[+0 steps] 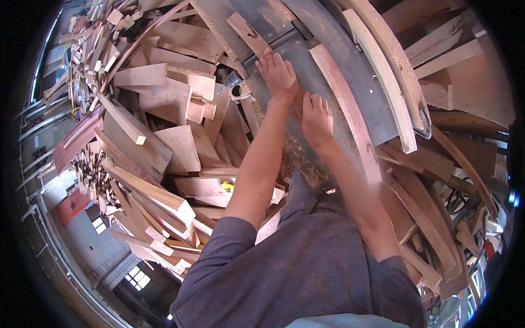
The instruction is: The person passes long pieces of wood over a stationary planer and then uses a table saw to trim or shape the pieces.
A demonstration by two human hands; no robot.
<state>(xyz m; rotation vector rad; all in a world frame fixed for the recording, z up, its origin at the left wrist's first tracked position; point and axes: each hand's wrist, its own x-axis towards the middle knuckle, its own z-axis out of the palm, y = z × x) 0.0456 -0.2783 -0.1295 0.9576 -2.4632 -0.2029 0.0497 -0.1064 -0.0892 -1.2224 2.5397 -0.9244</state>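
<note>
A narrow wooden board [249, 34] lies lengthwise on the grey metal machine table [350, 82]. My left hand [279, 76] rests on top of it, fingers stretched forward over the wood. Closer to me, my right hand [317, 121] has its fingers curled at the board's near end; part of that end is hidden under both hands. To the right of my hands, a curved reddish plank [347, 101] lies on the metal. Beyond that plank, a pale curved strip [383, 82] runs along the table's right side. Sawdust is scattered over the near part of the table.
Loose offcuts [169, 90] are heaped at the left, and long pale beams [147, 188] stick out below them. A yellow object [227, 187] lies among the wood. Curved planks [426, 218] are piled at the right. A round fitting [238, 92] projects from the table's left edge.
</note>
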